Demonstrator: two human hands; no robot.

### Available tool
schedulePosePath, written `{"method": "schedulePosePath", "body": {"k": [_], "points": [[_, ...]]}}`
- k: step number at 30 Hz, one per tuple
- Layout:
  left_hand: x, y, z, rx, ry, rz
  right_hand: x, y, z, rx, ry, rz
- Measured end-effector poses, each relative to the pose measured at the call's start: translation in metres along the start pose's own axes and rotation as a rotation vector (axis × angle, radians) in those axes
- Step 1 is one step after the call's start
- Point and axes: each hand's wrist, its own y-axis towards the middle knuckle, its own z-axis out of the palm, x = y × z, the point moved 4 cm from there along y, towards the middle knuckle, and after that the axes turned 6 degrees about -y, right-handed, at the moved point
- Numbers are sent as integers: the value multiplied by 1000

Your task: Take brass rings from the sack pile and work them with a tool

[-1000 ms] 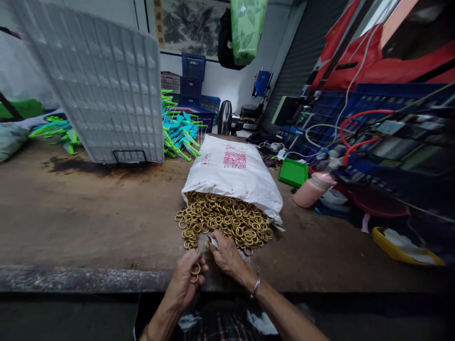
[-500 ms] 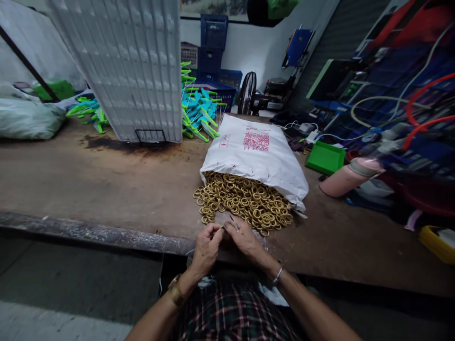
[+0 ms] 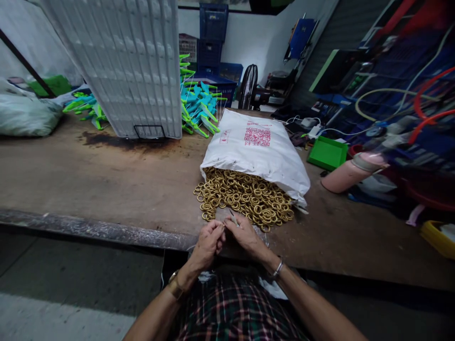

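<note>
My left hand [image 3: 208,241] is closed at the table's front edge, thumb and forefinger pinched. A tiny part of what looks like a gold-coloured ring shows at its fingertips; the fingers hide the rest. Touching or nearly touching it, my right hand [image 3: 245,237] is closed around a small pointed tool [image 3: 233,218], perhaps a small knife, whose slim end sticks up past the fingers. Just beyond both hands lies a heap of gold-coloured rings [image 3: 245,196], spilling from the mouth of a white sack [image 3: 234,149] with red print.
A tall ribbed whitish panel [image 3: 131,80] stands on the wooden table [image 3: 106,184] at the left, with green and blue clips [image 3: 201,106] behind it. To the right are a green tray [image 3: 327,152], a pink bottle [image 3: 346,174] and a yellow container [image 3: 437,239]. A fan [image 3: 248,87] stands behind the sack.
My left hand has turned slightly, its fingers curling in more, and less gold shows at the fingertips. My right hand keeps the tool. The view has shifted slightly.
</note>
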Motion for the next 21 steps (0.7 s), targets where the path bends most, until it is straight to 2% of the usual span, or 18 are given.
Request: {"method": "schedulePosePath", "body": {"k": [3,6,12,21], "points": [[0,-1,0,1,-18,9,-3,1,-3,-37,-32,-6],[-1,-1,-1,-17,-18,29,-6,-2,-6,-69,-195,-44],[-6,-1,-2,-43,68,67,-8,-13,3,48,-496,-215],[-3,3,-4,-50,100,83,-12,-11,8,96,-668,-217]]}}
